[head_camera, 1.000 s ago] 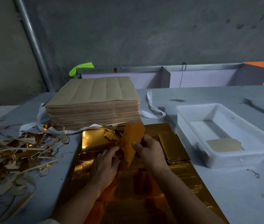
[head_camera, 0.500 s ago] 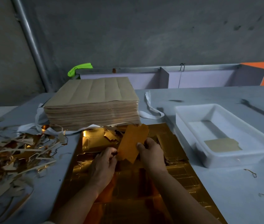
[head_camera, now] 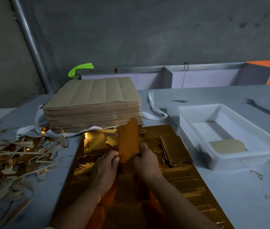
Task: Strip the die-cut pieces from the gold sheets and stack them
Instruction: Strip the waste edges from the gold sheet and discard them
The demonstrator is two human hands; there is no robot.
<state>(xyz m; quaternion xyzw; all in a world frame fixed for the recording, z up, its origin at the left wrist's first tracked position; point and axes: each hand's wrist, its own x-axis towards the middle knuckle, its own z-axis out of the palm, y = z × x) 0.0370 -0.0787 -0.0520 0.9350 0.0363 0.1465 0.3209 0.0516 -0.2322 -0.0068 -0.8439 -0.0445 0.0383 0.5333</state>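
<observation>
Both hands are on one die-cut piece [head_camera: 128, 139], which stands almost upright over the gold sheet [head_camera: 180, 179], just in front of the tall stack [head_camera: 94, 103] of brown-backed sheets. My left hand [head_camera: 105, 167] has its fingers [head_camera: 114, 157] curled in, pinching the piece's lower left edge. My right hand [head_camera: 145, 162] pinches the lower right edge, fingers [head_camera: 141, 147] bent round it.

The piece is tall and narrow and looks a dull orange-gold in this dim light, with stepped notches cut into its top and bottom ends. The sheet lies flat on the counter [head_camera: 230, 204] under my forearms. It is mirror-bright, marked with dotted cut lines, and torn open near its far left corner.

Just right of my right hand, a low pile [head_camera: 175, 146] of layered gold pieces lies on the sheet. Further right a white tray [head_camera: 197, 111] sits on the counter with one tan piece [head_camera: 228, 146] lying flat inside it. Scrap [head_camera: 15, 159], a loose heap of gold and tan strips, covers the counter to my left. A white strap [head_camera: 154, 108] trails from under the stack.
</observation>
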